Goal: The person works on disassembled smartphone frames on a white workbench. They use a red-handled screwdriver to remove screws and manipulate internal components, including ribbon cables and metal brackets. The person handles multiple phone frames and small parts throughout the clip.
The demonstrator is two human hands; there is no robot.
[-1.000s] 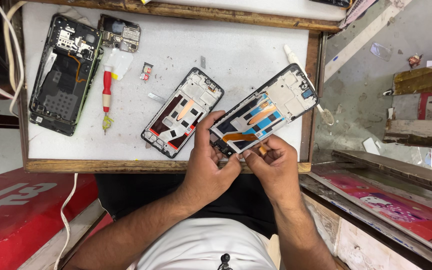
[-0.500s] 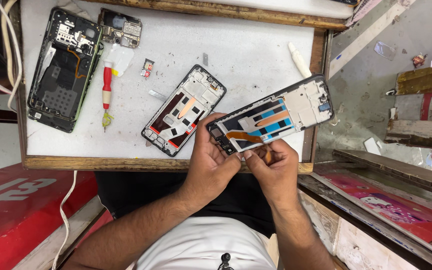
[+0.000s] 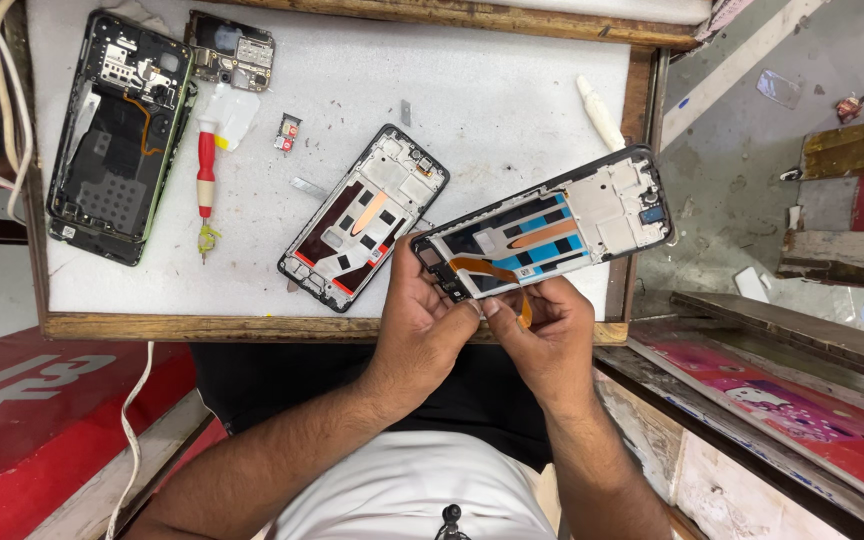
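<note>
Ctr-right of frame: phone frame assy (image 3: 552,228) held above the tray edge (image 3: 252,326), long axis running up-right, away from both hands; left hand (image 3: 422,325) clamped on its lower-left end, right hand (image 3: 542,330) just beside, fingertips pinching the orange flex (image 3: 487,272).

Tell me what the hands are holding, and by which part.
Both the left hand and right hand hold the opened phone frame at its lower end, by the orange flex cable.

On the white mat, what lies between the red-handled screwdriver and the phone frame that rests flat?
In the head view, between the red-handled screwdriver and the flat phone frame lie a small red-and-silver part and a thin metal strip.
</note>
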